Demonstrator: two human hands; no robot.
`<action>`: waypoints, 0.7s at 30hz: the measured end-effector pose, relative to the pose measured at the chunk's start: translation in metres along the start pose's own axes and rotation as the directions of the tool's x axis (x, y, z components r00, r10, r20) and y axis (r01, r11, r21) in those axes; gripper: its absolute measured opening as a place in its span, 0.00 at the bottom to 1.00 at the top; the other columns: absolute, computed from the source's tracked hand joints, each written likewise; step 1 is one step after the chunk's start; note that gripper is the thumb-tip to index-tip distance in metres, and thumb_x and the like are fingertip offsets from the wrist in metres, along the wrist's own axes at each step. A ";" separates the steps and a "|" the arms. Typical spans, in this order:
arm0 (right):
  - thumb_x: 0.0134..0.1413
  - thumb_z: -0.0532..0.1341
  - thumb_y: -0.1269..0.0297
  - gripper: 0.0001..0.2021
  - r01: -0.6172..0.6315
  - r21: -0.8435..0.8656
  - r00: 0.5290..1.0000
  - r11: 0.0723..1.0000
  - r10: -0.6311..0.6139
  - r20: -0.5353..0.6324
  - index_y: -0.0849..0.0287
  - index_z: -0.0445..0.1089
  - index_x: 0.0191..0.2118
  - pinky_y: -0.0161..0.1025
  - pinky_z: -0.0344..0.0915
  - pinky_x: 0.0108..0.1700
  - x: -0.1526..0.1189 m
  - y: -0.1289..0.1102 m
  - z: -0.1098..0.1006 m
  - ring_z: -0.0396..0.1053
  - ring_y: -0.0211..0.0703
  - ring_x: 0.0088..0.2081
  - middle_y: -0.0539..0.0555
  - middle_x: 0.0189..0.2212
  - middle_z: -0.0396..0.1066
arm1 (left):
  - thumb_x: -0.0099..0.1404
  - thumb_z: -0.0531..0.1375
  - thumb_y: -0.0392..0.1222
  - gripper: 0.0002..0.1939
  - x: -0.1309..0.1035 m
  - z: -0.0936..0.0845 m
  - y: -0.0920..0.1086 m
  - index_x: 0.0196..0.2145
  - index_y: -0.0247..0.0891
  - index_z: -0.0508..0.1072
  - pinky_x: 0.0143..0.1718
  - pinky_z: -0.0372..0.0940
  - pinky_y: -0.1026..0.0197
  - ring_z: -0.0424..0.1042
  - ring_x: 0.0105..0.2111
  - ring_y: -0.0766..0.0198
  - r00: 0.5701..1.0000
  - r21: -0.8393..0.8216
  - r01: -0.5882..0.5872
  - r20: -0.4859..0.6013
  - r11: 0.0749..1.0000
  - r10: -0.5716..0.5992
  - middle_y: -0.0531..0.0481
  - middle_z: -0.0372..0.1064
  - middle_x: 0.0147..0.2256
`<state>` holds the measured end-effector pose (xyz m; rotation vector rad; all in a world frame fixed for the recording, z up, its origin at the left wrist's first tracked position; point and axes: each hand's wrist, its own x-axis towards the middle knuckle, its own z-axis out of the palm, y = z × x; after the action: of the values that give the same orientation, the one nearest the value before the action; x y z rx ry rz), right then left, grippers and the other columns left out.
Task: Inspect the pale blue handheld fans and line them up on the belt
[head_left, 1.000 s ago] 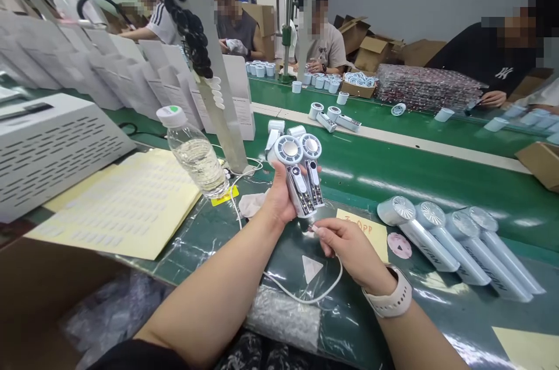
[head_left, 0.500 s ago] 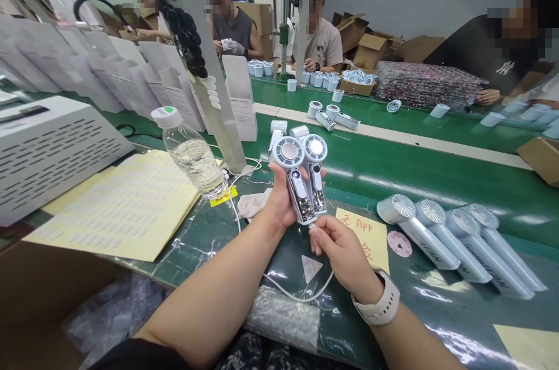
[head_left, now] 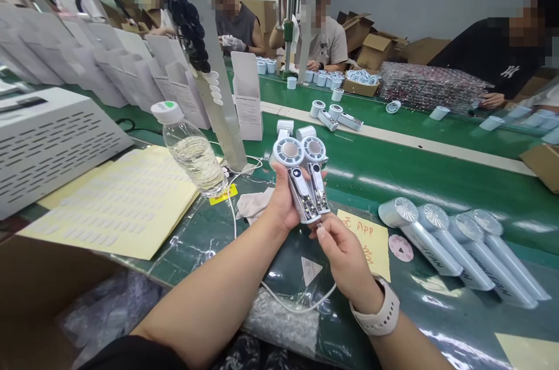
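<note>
My left hand (head_left: 283, 202) is closed round two light-blue handheld fans side by side, a left fan (head_left: 301, 192) and a right fan (head_left: 319, 186). Both have round ribbed heads with metal discs, and circuit boards show in their open handles. Just below the handle ends, my right hand (head_left: 343, 247) pinches the plug end of a white cable (head_left: 301, 310). Fingers hide the tip, so I cannot tell whether it is inserted. Behind the held fans, more fan heads (head_left: 285, 127) show on the green surface.
Several finished-looking fans (head_left: 441, 247) lie in a row at right. A water bottle (head_left: 192, 154), sticker sheets (head_left: 131, 207) and a metal post (head_left: 218, 84) stand left. Fan parts (head_left: 336, 119) lie on the belt (head_left: 393, 166); co-workers sit across it.
My right hand has shifted slightly right with the cable plug, from the left fan's base towards the right fan's base. Both fans have tilted slightly in my left hand.
</note>
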<state>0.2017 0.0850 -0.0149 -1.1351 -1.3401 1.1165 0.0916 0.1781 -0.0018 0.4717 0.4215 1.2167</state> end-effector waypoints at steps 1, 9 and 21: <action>0.61 0.58 0.50 0.17 0.012 -0.002 1.000 1.000 -0.012 -0.013 0.55 0.64 0.27 0.40 0.62 0.42 0.000 -0.001 0.000 0.65 0.44 0.38 0.52 0.34 0.68 | 0.40 0.64 0.76 0.36 0.000 0.000 0.001 0.21 0.36 0.70 0.29 0.71 0.58 0.76 0.30 0.57 1.000 -0.013 0.011 -0.011 1.000 -0.012 0.43 0.78 0.34; 0.59 0.59 0.46 0.19 -0.144 0.079 0.988 0.986 0.148 -0.047 0.55 0.64 0.26 0.40 0.61 0.34 0.003 -0.003 -0.001 0.64 0.41 0.25 0.46 0.18 0.64 | 0.41 0.65 0.74 0.34 -0.005 0.008 0.007 0.20 0.35 0.70 0.40 0.73 0.56 0.76 0.43 0.53 0.999 -0.015 -0.002 0.038 1.000 0.002 0.45 0.77 0.40; 0.58 0.61 0.44 0.20 -0.157 0.129 0.984 0.979 0.167 -0.068 0.56 0.66 0.25 0.40 0.61 0.37 0.005 0.001 -0.003 0.66 0.41 0.26 0.47 0.18 0.68 | 0.39 0.66 0.74 0.34 -0.006 0.009 0.009 0.21 0.36 0.70 0.39 0.72 0.56 0.76 0.41 0.52 0.997 0.006 -0.033 0.076 0.999 0.032 0.45 0.77 0.39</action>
<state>0.2045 0.0897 -0.0146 -1.2011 -1.1174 1.2419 0.0878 0.1740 0.0106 0.5312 0.3546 1.2251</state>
